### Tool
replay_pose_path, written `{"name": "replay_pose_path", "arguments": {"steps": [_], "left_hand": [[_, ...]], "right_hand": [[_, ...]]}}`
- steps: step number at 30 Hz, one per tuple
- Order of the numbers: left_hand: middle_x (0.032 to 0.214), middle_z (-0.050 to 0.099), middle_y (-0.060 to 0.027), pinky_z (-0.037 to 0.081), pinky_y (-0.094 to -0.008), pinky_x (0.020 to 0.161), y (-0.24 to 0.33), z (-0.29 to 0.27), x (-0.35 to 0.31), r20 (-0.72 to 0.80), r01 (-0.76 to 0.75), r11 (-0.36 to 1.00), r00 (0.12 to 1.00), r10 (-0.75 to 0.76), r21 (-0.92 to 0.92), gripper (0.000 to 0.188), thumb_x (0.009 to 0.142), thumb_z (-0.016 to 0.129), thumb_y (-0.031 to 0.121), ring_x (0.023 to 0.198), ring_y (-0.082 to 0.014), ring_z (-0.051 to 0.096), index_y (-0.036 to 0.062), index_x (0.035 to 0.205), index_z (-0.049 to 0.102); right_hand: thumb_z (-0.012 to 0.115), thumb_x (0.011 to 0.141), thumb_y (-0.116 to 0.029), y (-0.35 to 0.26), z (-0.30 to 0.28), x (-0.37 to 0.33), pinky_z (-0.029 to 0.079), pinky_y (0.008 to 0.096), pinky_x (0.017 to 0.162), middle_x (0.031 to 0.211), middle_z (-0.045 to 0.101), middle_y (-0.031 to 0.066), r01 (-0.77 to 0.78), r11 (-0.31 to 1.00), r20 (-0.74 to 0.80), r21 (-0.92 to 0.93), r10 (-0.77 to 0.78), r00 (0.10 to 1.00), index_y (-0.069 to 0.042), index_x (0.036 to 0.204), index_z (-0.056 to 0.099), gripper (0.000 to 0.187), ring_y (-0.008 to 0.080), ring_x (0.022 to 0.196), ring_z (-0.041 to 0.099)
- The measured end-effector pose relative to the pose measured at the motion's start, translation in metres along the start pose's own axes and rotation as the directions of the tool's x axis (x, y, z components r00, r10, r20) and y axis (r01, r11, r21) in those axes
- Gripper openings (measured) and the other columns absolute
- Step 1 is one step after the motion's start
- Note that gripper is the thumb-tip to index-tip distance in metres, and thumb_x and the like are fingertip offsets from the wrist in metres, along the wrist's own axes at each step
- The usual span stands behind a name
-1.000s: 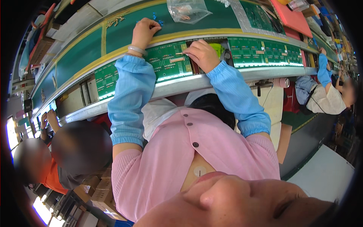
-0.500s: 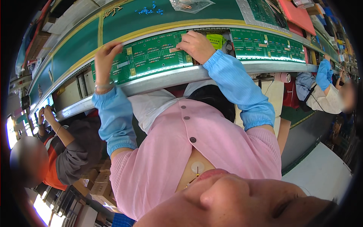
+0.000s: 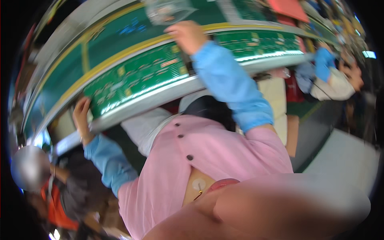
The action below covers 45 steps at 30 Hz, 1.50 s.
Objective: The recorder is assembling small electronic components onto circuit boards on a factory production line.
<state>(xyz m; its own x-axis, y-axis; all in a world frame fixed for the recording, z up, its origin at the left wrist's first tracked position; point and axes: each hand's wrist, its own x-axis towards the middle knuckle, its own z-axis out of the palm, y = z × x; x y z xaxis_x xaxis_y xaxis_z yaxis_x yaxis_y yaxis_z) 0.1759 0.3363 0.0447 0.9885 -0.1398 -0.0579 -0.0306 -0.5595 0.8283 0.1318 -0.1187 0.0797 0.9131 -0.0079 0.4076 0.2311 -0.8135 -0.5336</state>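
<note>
1. Lying along the metal rail: long green circuit board with small parts on it, between the two hands, in front of the torso.
2. Left hand: at the board's left end, fingers pointing up and away from the body. Touching or just beside the edge, cannot tell; grip can't be read either.
3. Right hand: above the board's right end and the dark gap next to it, fingertips near the clear plastic bag. Fingers look bunched; blur hides whether they pinch anything.
4. Second green board: same line, right of the gap.
5. Blue parts: loose cluster on the green bench, beyond the first board, left of the bag.
6. Hands well apart from each other.
</note>
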Motion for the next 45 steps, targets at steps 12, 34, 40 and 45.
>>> {"name": "replay_pose_path", "arguments": {"steps": [12,34,40,45], "left_hand": [[0.087,0.063,-0.003,0.04,-0.0202,0.069,0.002,0.015,-0.002,0.149,0.102,0.951,0.987,-0.06,-0.293,0.013,0.086,0.058,0.01,0.077,-0.0077,0.054,0.0017,0.095,0.061],[0.082,0.062,-0.0062,0.045,-0.0237,0.073,0.077,0.033,-0.022,0.032,0.043,0.981,0.999,-0.038,-0.191,0.011,0.082,0.058,0.006,0.078,-0.0134,0.057,-0.0026,0.088,0.063],[0.082,0.063,-0.0043,0.046,-0.0212,0.069,0.142,0.107,-0.011,0.228,-0.112,0.966,0.959,0.166,-0.232,0.01,0.08,0.063,0.007,0.076,-0.0095,0.059,-0.0011,0.086,0.064],[0.084,0.061,-0.0102,0.047,-0.0305,0.068,0.154,0.148,0.004,0.199,-0.395,0.915,0.893,0.404,-0.085,0.01,0.074,0.064,0.005,0.076,-0.0239,0.059,0.0013,0.083,0.063]], "right_hand": [[0.061,0.078,-0.028,-0.039,0.117,0.101,0.043,0.038,0.079,0.096,0.056,0.0056,0.104,0.962,0.057,-0.252,-0.092,0.994,-0.011,0.1,0.062,0.028,0.0255,0.098,0.049],[0.055,0.075,-0.021,-0.035,0.096,0.099,0.049,0.0425,0.071,0.078,0.062,0.0132,0.194,0.966,0.2,-0.172,-0.158,0.967,-0.01,0.075,0.062,0.013,0.0318,0.079,0.061],[0.054,0.081,-0.021,-0.016,0.069,0.079,0.045,0.0385,0.073,0.086,0.059,0.0075,0.285,0.956,0.073,-0.066,-0.28,0.957,-0.011,0.083,0.06,0.012,0.0291,0.084,0.055],[0.057,0.081,-0.016,-0.041,0.035,0.05,0.046,0.0355,0.069,0.084,0.059,0.004,0.313,0.945,0.015,0.091,-0.316,0.949,-0.011,0.091,0.062,0.012,0.0257,0.08,0.057]]}}
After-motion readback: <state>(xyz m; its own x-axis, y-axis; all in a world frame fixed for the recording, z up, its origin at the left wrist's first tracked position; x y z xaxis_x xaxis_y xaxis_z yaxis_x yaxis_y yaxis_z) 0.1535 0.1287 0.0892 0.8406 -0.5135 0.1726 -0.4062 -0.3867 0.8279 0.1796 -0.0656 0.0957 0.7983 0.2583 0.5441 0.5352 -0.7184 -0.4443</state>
